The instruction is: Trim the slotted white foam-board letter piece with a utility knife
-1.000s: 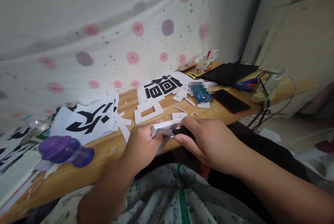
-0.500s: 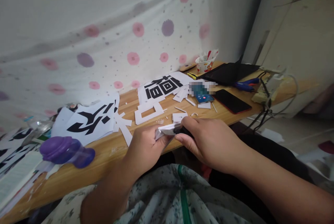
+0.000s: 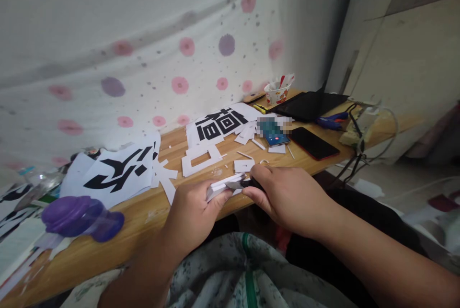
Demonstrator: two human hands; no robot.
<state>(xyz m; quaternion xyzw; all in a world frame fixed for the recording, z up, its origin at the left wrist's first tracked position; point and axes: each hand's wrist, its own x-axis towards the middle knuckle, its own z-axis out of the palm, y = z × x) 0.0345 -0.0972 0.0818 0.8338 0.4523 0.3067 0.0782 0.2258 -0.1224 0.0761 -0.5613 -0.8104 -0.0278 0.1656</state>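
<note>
Above the front edge of the table, my left hand (image 3: 192, 212) is closed around a small, thick white board piece (image 3: 216, 189). My right hand (image 3: 287, 198) grips a craft knife (image 3: 235, 185) with a dark handle. Its grey blade lies against the side of the board piece; how deep it sits I cannot tell. Just behind my hands are white offcuts (image 3: 244, 165) and a cut-out white frame (image 3: 201, 159). Printed sheets with bold black characters lie on the left (image 3: 118, 166) and at the back (image 3: 223, 126).
The wooden table (image 3: 143, 224) holds a purple container (image 3: 75, 214) at the left. To the right are a lit phone (image 3: 275, 134), a dark phone (image 3: 313, 143), a blue-handled tool (image 3: 332, 121), a paper bowl (image 3: 277, 93) and a white power strip (image 3: 362, 123) with cables.
The knife blade, mostly hidden before, now shows against the board piece, which is turned slightly. Both hands keep their hold. The whole view has shifted a little.
</note>
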